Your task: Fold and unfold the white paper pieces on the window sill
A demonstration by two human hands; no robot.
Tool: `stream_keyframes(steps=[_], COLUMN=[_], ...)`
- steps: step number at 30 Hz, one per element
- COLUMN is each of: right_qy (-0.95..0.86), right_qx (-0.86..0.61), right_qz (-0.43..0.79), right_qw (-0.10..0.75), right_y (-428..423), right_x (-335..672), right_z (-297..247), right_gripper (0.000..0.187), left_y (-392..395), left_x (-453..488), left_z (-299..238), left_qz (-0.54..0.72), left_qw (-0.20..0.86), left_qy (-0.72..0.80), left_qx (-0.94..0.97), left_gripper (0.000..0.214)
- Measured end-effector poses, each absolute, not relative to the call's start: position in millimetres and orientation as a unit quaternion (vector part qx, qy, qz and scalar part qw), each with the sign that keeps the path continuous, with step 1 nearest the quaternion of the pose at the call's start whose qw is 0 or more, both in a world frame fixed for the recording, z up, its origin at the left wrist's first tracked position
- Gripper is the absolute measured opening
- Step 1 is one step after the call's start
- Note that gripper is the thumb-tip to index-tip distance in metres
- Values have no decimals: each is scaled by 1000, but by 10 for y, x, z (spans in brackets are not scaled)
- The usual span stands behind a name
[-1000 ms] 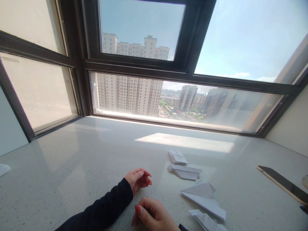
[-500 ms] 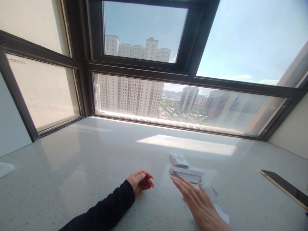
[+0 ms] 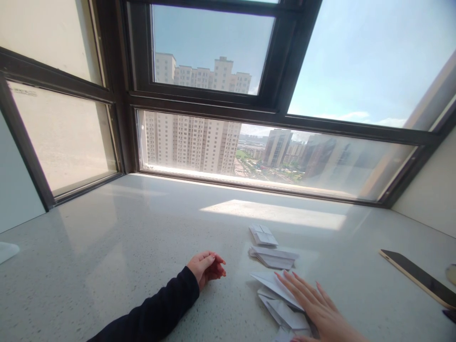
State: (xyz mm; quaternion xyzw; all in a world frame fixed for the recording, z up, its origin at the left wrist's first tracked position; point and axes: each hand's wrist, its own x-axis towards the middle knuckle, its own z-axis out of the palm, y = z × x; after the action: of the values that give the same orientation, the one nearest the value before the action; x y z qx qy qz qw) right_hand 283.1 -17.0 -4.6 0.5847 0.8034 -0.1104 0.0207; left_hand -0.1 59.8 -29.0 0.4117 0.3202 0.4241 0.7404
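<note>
My left hand (image 3: 207, 268) rests on the pale speckled stone sill (image 3: 142, 247), fingers loosely curled inward with nothing visible in them; a dark sleeve covers the forearm. My right hand (image 3: 317, 306) lies flat with fingers stretched out on a heap of folded white paper pieces (image 3: 276, 297) near the bottom edge. Just beyond it sits a stack of folded white paper triangles (image 3: 272, 256), and further back a small folded white square (image 3: 262, 234).
A dark phone (image 3: 416, 278) with a gold edge lies at the right. A large dark-framed window (image 3: 278, 109) rises behind the sill, with tower blocks outside. A white object (image 3: 6, 251) shows at the left edge.
My right hand went from a curled fist near the bottom centre out to the right and now lies flat on the folded papers, which have shifted left. My left hand stayed put.
</note>
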Motion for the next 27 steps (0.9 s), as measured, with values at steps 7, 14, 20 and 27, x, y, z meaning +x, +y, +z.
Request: stream_keyframes(steps=[7,14,20,27], right_qy=[815,807,718,729], right_qx=[556,539,657,675], right_qz=[-92,-57,58,2], right_qw=[-133,-234,-220,-112], right_y=[177,428,751,736], right_x=[1970,1883,2641,2626], right_z=[-210,134,81,-247], right_gripper=[77,58,60,50], left_y=[583,468,249,222], left_x=[20,-24,20,9], left_z=[-331,-200,-99,-195], left_qz=[462,514,447,316], left_qw=[713,532,297,200], left_qy=[324,377,366,338], left_qx=[415,557,760,864], left_gripper=[35,32,40,66])
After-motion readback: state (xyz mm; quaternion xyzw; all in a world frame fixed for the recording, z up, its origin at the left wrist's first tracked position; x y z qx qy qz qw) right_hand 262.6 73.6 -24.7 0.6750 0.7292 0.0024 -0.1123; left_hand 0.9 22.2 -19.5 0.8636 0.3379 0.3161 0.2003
